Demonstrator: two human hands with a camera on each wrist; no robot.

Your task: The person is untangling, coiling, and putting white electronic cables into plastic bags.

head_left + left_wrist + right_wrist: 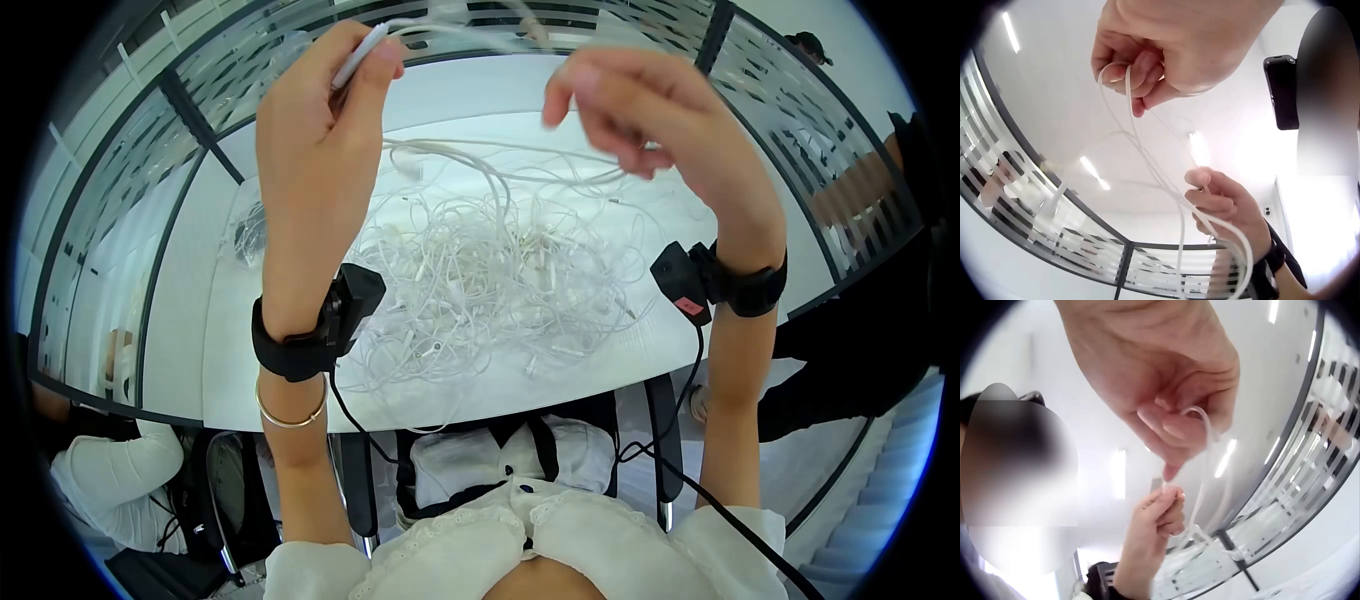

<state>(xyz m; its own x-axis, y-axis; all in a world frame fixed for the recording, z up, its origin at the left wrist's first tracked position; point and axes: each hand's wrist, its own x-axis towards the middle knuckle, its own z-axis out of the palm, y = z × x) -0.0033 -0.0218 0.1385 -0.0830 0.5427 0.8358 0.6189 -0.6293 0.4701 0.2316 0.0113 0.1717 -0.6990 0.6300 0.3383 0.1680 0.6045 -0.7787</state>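
Raised over the far side of the table, my left hand (320,130) pinches a slim white cable end (360,55) between thumb and fingers. White cable (1132,119) loops from its fingers in the left wrist view. My right hand (650,105), blurred in the head view, is held up at the right with its fingers curled. A strand of white cable (1202,487) passes through those fingers in the right wrist view and hangs down in a loop. Beneath both hands lies a large tangled pile of white cables (480,270).
The pile covers much of the white table (235,370). A dark-framed glass partition (185,110) curves around the table's far side. Clear plastic bags (250,235) lie at the left of the pile. Other people sit or stand beyond the partition, and one person's white sleeve (120,480) shows at lower left.
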